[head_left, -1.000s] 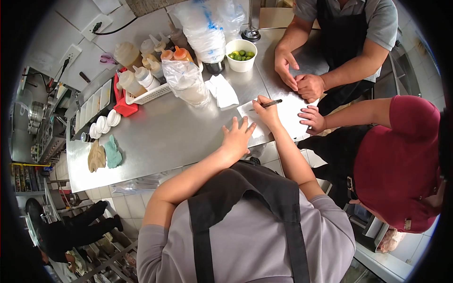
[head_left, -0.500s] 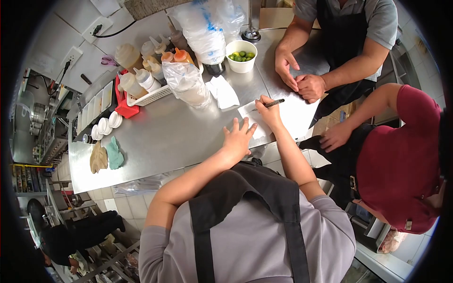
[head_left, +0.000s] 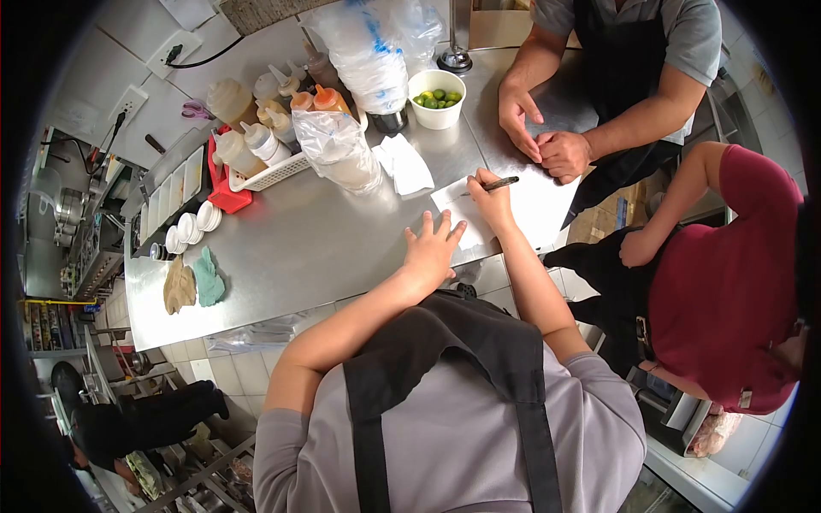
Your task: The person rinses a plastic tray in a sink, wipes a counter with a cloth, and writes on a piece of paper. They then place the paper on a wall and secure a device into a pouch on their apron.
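My right hand [head_left: 492, 205] is closed around a black pen [head_left: 501, 183], held over a white sheet of paper [head_left: 449, 198] at the front edge of the steel table [head_left: 282, 265]. Faint dark marks show on the paper near the pen, partly covered by the hand. Flat and with fingers spread, my left hand [head_left: 432, 250] rests at the paper's lower left side. Just beyond the paper lie folded white napkins [head_left: 405, 167], touched by neither hand.
Behind stand a white basket [head_left: 269, 173] of sauce bottles, a plastic-wrapped stack [head_left: 342, 154] and a bowl [head_left: 438, 118] of green limes. Cloths [head_left: 208, 278] and white lids [head_left: 188, 228] lie left. One person's hands [head_left: 552, 150] rest across the table; another person in red [head_left: 718, 282] stands right.
My right hand and the pen have shifted slightly to the right over the paper. My left hand stays put. The person in red has drawn their hand in a different position near the waist.
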The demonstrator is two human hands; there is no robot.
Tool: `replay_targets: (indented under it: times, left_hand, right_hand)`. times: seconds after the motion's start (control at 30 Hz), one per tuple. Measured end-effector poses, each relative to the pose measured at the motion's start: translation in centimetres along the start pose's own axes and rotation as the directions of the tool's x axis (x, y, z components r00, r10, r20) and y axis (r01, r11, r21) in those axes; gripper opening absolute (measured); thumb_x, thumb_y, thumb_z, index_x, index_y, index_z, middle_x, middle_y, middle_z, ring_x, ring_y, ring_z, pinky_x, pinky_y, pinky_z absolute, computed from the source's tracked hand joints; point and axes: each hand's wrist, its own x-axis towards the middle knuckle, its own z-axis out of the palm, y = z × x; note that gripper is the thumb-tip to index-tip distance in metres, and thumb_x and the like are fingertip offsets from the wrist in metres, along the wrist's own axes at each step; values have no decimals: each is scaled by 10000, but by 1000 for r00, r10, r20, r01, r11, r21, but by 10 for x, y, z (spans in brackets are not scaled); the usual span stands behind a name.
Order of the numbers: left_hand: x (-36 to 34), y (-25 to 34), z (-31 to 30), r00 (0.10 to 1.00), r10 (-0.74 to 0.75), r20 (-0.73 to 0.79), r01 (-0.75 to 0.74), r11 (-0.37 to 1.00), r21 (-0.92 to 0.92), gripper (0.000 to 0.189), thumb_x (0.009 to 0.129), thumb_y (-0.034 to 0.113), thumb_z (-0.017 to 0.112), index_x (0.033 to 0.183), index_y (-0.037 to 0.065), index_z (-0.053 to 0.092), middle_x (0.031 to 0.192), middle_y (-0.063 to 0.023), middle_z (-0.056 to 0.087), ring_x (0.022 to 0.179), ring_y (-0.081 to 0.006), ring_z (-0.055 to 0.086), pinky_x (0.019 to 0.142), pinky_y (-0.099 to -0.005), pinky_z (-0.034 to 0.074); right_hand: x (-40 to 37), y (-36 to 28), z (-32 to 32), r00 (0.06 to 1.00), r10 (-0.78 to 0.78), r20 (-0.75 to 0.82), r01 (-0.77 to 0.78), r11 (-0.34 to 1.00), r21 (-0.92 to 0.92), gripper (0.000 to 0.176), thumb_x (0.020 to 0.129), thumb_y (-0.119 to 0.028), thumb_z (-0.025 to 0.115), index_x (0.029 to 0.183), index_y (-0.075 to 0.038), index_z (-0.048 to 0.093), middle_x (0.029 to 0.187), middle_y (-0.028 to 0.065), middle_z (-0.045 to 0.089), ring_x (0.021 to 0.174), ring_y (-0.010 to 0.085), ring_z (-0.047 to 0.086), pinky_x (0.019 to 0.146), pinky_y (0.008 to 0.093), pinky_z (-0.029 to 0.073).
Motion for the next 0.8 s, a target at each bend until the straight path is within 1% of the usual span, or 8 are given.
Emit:
replay_targets:
  times: [0.17,0.27,0.33,0.37,0.47,0.6,0.7,0.8]
  left_hand:
    - [0,0,0,1000,1,4,-1,1000,5,914,686,410,737,1418,171,243,1450,-145,227,1303,-415,258,949,-573,385]
    - [-1,0,-1,1000,3,8,-3,1000,8,914,691,410,734,1420,172,237,1453,-145,223,1303,-416,257,948,-574,385]
    - [-1,0,-1,1000,3,11,-3,1000,6,914,693,409,733,1422,174,234,1454,-145,220,1303,-417,257,947,-575,385]
    - [0,1,0,1000,-2,4,2,1000,3,909,697,399,732,1422,174,232,1456,-143,215,1301,-423,256,947,-578,384]
    - [-2,3,2,1000,3,-27,-2,1000,17,902,703,375,733,1424,177,229,1457,-137,214,1294,-438,256,939,-590,384]
    - [-4,5,0,999,34,-30,-33,998,60,893,706,336,736,1424,183,226,1448,-123,229,1280,-458,262,911,-612,396]
    - [-2,6,-1,1000,21,-15,-20,999,50,894,706,334,737,1423,187,225,1440,-121,244,1276,-459,266,897,-615,405]
    - [0,6,3,1000,3,-28,-2,999,44,891,707,339,736,1422,189,227,1441,-121,247,1277,-458,266,897,-612,408]
  right_hand:
    - [1,4,-1,1000,-5,-20,5,1000,4,279,778,-41,566,599,-26,353,552,-28,304,551,65,285,482,268,261]
    - [4,5,-5,998,11,-69,-11,1000,-6,285,805,-77,581,601,-42,385,536,-27,351,535,57,358,472,247,279]
    - [4,-6,-9,965,224,-138,-173,935,309,258,837,-118,589,638,-55,438,521,-12,414,543,66,457,479,227,354]
    - [3,-3,-10,978,179,-107,-111,880,462,198,865,-162,591,738,-56,482,590,19,499,583,91,527,520,228,442]
    - [5,-10,-4,964,158,-212,-31,863,504,183,870,-172,593,808,-43,479,680,35,529,599,97,526,560,247,484]
    - [10,-2,-5,964,131,-231,0,870,492,165,868,-157,592,857,-40,477,760,43,545,623,99,534,570,247,488]
    - [7,1,-8,953,170,-249,9,809,588,174,889,-187,545,822,-35,494,681,49,533,569,100,524,556,239,476]
    - [-5,-8,-13,949,258,-180,-117,820,560,270,914,-252,488,758,-33,511,595,45,519,498,100,499,509,223,437]
